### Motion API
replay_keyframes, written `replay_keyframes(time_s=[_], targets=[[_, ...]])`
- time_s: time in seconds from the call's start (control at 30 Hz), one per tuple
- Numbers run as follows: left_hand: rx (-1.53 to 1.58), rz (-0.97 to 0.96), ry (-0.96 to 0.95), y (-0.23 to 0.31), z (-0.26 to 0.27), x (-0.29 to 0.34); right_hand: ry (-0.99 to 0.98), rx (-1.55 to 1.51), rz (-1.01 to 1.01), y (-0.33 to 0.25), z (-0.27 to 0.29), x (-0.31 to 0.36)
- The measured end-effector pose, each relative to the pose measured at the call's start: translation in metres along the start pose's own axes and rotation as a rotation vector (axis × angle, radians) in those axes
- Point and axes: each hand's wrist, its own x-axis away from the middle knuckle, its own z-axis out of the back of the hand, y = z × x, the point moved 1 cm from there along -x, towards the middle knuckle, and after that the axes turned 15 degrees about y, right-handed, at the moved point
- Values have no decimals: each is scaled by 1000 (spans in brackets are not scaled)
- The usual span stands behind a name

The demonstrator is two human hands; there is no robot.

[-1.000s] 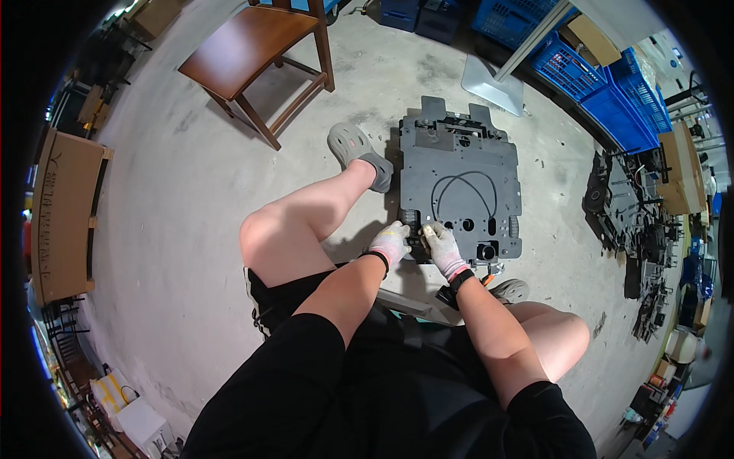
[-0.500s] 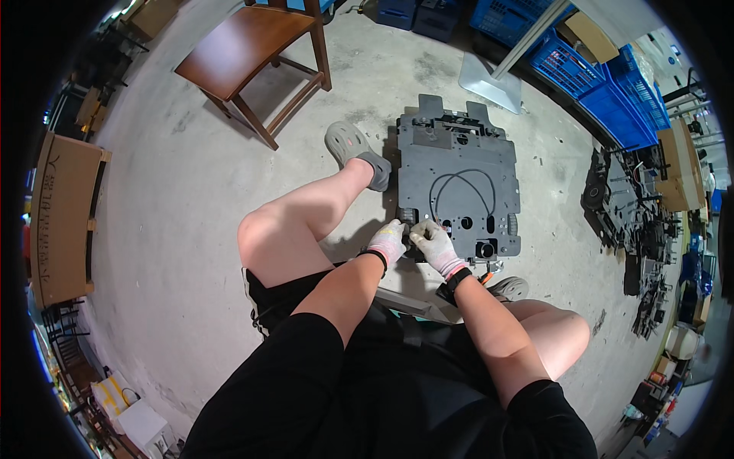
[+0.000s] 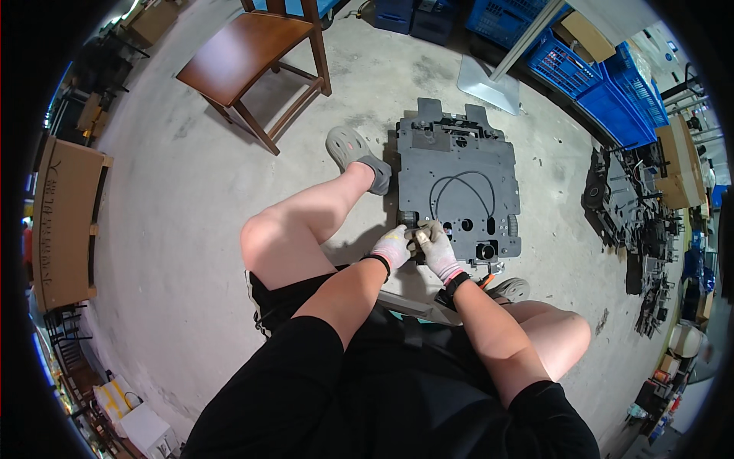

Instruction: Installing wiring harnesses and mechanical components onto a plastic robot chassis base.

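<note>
A dark grey flat machine chassis (image 3: pixel 451 164) lies on the concrete floor before me, with a black cable (image 3: pixel 464 177) looped on its top. At its near left corner, beside a ribbed black wheel (image 3: pixel 408 217), my two gloved hands meet. My left hand (image 3: pixel 393 246) is closed, its fingertips against a small part too hidden to name. Thumb and fingers of my right hand (image 3: pixel 436 246) pinch together at the same spot, over the chassis edge. Another ribbed wheel (image 3: pixel 512 224) shows at the near right side.
A wooden chair (image 3: pixel 248 61) stands at the far left. Blue crates (image 3: pixel 566 61) line the far right, near a metal post base (image 3: pixel 489 83). Black machine parts (image 3: pixel 619 199) lie on the right. A large cardboard box (image 3: pixel 69 222) is at the left.
Both hands have stayed at the chassis corner. My left hand has shifted slightly down, its fingers now tucked closer against the right hand's fingertips.
</note>
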Motion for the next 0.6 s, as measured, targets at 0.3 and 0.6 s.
replay_keyframes(time_s=[0.3, 0.6], targets=[[-206, -411, 146, 27, 18, 1, 201, 193, 281, -63, 35, -22], [121, -391, 353, 83, 48, -13, 432, -115, 333, -141, 116, -16]])
